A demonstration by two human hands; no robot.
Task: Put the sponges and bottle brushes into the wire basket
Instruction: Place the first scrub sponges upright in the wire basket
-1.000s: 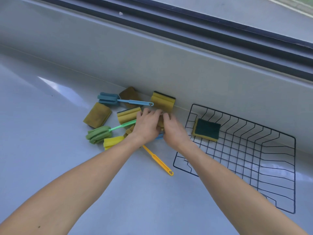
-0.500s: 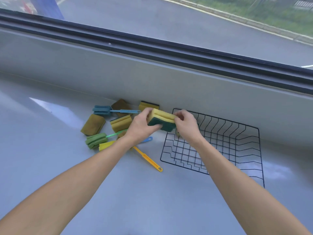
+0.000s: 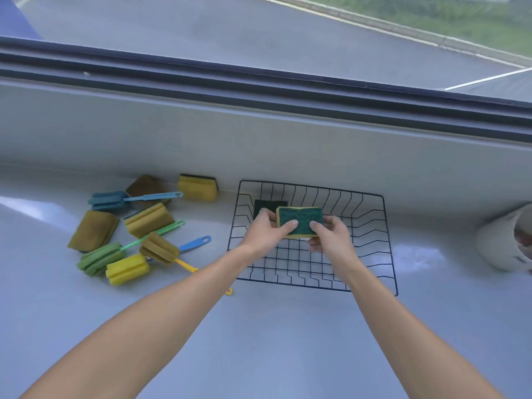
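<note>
My left hand (image 3: 266, 233) and my right hand (image 3: 331, 239) hold a yellow sponge with a green scouring face (image 3: 300, 221) between them, over the black wire basket (image 3: 371, 243). Another green-topped sponge (image 3: 269, 205) lies in the basket's far left corner, partly behind my left hand. Left of the basket lie several sponges, among them a yellow one (image 3: 197, 187) against the wall and an olive one (image 3: 93, 230). With them lie a teal bottle brush (image 3: 115, 199), a green one (image 3: 100, 259), a yellow one (image 3: 126, 269) and a blue-handled one (image 3: 161, 248).
All of this sits on a glossy grey counter (image 3: 273, 341) below a grey wall and a window track. A white cup (image 3: 506, 240) lies on its side at the right edge, right of the basket.
Both hands picked the green-faced sponge out of the pile and carried it right, from the basket's left rim to over its middle. The camera view has shifted.
</note>
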